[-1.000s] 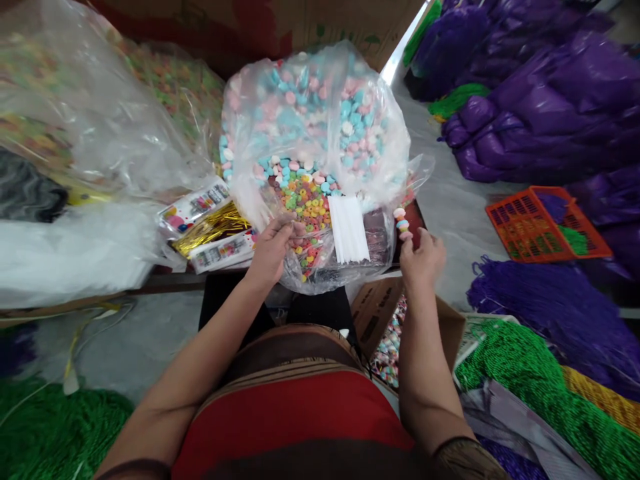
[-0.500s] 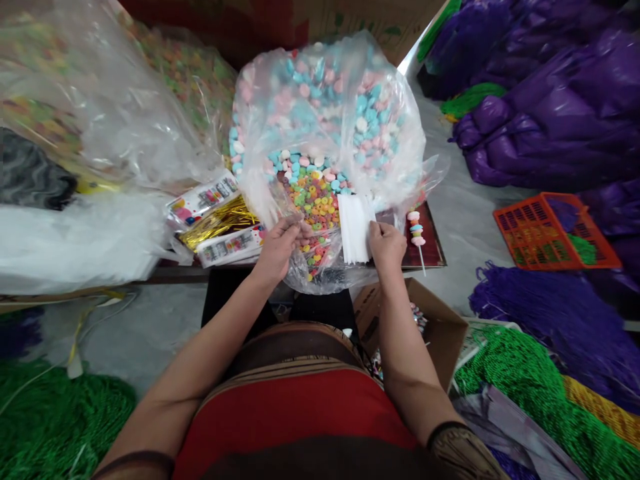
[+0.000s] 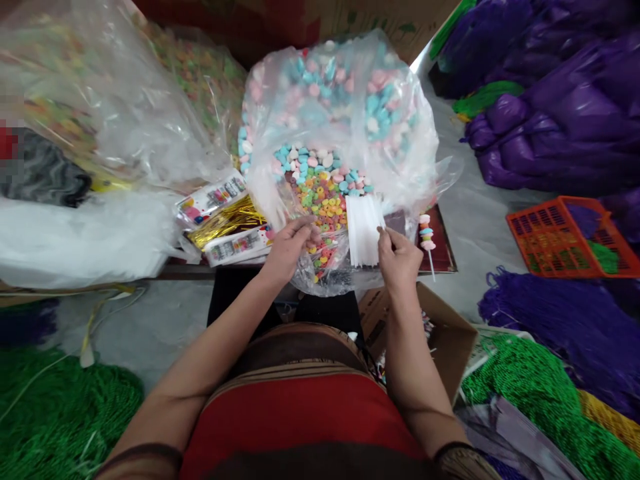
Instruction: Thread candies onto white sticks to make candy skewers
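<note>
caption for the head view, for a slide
Bare right hand at a bundle of thin white sticks, left hand over small multicoloured candy rings.

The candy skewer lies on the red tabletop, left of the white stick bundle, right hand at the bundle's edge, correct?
The side is wrong: the head view shows the candy skewer on the red tabletop, right of the white stick bundle. The right hand is at the bundle's edge.
</note>
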`<state>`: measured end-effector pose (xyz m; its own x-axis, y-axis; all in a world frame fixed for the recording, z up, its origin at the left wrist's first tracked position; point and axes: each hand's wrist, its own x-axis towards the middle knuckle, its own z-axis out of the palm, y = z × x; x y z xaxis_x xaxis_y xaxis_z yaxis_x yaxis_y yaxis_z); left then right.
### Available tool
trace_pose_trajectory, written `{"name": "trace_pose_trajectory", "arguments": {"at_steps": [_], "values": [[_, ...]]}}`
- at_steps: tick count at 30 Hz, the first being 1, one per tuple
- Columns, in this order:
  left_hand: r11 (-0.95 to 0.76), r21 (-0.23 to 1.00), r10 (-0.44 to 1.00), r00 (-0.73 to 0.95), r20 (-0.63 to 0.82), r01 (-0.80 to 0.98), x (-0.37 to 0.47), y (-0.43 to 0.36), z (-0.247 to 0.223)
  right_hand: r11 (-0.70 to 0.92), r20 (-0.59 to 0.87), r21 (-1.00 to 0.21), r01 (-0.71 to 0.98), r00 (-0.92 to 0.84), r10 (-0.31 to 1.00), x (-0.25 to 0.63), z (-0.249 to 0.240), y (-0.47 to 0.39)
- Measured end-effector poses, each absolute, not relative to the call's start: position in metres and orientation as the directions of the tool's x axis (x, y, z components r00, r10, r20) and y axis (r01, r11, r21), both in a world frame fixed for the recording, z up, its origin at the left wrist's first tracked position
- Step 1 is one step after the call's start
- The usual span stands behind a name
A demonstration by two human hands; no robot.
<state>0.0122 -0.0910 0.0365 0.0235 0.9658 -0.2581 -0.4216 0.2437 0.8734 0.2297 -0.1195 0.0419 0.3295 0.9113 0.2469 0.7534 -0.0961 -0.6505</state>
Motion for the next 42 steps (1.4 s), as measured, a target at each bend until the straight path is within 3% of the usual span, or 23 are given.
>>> {"name": "trace_pose_trajectory", "arguments": {"at_steps": [3, 8, 15, 23, 27, 30, 33, 35, 37, 39, 42], "values": [[0.202, 0.913, 0.979, 0.1, -0.178, -0.355, 0.016, -0.093, 0.045, -0.065, 0.094, -0.855, 0.514, 0.278, 0.956, 0.208, 0.054, -0.142], [0.151, 0.913, 0.982, 0.164, -0.095, -0.378, 0.017, -0.099, 0.056, -0.125, -0.091, -0.956, 0.265, 0.136, 0.987, 0.179, 0.058, -0.16], [0.135, 0.895, 0.99, 0.103, -0.101, -0.426, 0.015, -0.101, 0.056, -0.149, -0.141, -0.982, 0.118, 0.075, 0.987, 0.17, 0.052, -0.161], [0.18, 0.86, 0.984, 0.094, -0.154, -0.477, 0.018, -0.1, 0.066, -0.182, -0.179, -0.982, 0.058, 0.054, 0.982, 0.168, 0.048, -0.164], [0.234, 0.814, 0.965, 0.024, -0.261, -0.532, 0.013, -0.095, 0.066, -0.213, -0.209, -0.953, -0.216, -0.042, 0.977, 0.174, 0.058, -0.165], [0.268, 0.753, 0.947, 0.023, -0.32, -0.601, 0.008, -0.094, 0.061, -0.071, -0.05, -0.898, -0.434, -0.061, 0.997, 0.176, 0.066, -0.162], [0.347, 0.765, 0.937, 0.178, -0.299, -0.543, 0.003, -0.098, 0.057, 0.091, 0.063, -0.926, -0.367, 0.088, 0.994, 0.172, 0.069, -0.152], [0.392, 0.846, 0.886, 0.396, -0.242, -0.361, 0.0, -0.103, 0.056, 0.17, 0.124, -0.968, -0.184, 0.237, 0.963, 0.171, 0.069, -0.143], [0.308, 0.945, 0.789, 0.584, -0.191, -0.107, -0.003, -0.107, 0.058, 0.23, 0.218, -0.973, -0.009, 0.29, 0.932, 0.172, 0.068, -0.137], [0.149, 0.988, 0.79, 0.597, -0.141, 0.036, -0.004, -0.109, 0.064, 0.225, 0.228, -0.974, 0.037, 0.199, 0.953, 0.174, 0.068, -0.137], [0.07, 0.997, 0.92, 0.388, -0.06, -0.012, -0.004, -0.108, 0.075, 0.058, 0.059, -0.996, -0.061, -0.031, 0.998, 0.174, 0.067, -0.147]]}}
